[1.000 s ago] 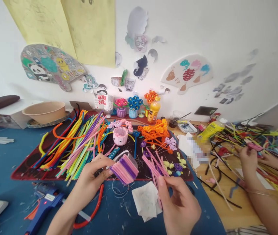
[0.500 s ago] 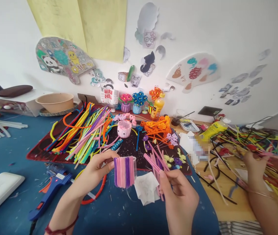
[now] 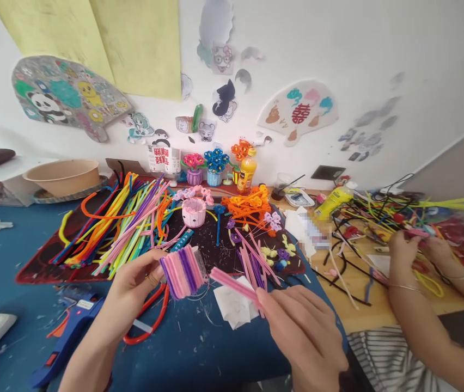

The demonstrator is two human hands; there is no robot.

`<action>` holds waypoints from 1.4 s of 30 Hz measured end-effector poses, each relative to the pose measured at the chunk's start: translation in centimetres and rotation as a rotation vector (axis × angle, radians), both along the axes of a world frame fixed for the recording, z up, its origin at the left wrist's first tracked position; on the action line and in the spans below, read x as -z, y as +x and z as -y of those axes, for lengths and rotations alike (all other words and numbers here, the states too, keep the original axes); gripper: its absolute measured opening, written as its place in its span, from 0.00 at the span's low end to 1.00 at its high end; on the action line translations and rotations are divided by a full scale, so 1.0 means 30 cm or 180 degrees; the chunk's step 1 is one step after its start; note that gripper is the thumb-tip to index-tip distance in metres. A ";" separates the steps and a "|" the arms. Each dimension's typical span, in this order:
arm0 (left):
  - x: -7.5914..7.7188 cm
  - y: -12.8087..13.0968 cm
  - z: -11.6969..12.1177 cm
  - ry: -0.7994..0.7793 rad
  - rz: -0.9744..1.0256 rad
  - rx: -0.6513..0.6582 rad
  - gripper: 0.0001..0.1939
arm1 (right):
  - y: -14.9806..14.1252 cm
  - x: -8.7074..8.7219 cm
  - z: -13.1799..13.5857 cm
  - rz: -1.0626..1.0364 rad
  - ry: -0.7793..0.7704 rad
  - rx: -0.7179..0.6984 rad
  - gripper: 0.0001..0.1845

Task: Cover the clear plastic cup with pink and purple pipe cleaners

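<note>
My left hand (image 3: pixel 140 280) is closed on the side of a small clear cup (image 3: pixel 183 271) covered with upright pink and purple pipe cleaner strips. The cup is tilted, and a bare clear part shows on its right side. Between the thumb and fingers of my right hand (image 3: pixel 301 326) are short pink pipe cleaner pieces (image 3: pixel 234 283), their free ends pointing at the cup, a small gap apart from it. A crumpled white tissue (image 3: pixel 232 310) lies below them. More cut pink and purple pipe cleaners (image 3: pixel 252 264) lie just behind.
A blue glue gun (image 3: pixel 68 332) lies at left, near a red loop (image 3: pixel 154 324). Behind are a pile of colourful pipe cleaners (image 3: pixel 121 223), a pink pot (image 3: pixel 194 213), orange flowers (image 3: pixel 250 204) and a juice bottle (image 3: pixel 247 171). Another person's hands (image 3: pixel 420 250) work at right.
The view has swung to the right. My left hand has tilted the cup, turning its bare side toward my right hand. The pink pieces now lie closer to the cup.
</note>
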State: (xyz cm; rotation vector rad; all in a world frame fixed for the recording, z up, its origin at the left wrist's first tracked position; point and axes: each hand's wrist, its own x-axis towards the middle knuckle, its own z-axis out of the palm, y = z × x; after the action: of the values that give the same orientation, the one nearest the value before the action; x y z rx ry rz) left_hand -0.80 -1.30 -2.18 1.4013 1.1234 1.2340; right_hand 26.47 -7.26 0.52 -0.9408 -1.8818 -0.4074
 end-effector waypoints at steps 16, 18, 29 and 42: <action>-0.007 -0.001 0.010 0.0697 -0.0685 0.0018 0.07 | 0.038 -0.086 -0.009 0.1271 0.0342 -0.0010 0.11; -0.018 0.005 0.014 0.0984 -0.0770 -0.0022 0.06 | 0.035 -0.080 -0.028 0.1105 0.0266 -0.0032 0.10; -0.074 0.005 0.049 0.2188 -0.1323 -0.0304 0.15 | -0.075 -0.083 -0.043 -0.0963 -0.0877 0.0136 0.09; -0.075 0.001 0.064 0.2783 -0.1966 -0.0401 0.18 | -0.167 -0.122 -0.061 -0.0996 -0.0858 0.0372 0.12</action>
State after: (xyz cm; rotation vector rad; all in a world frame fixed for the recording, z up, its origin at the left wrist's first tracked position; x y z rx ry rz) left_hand -0.76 -3.22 0.06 2.5274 1.1138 1.5160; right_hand 21.46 -5.42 4.18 -1.2224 -1.6232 -0.0665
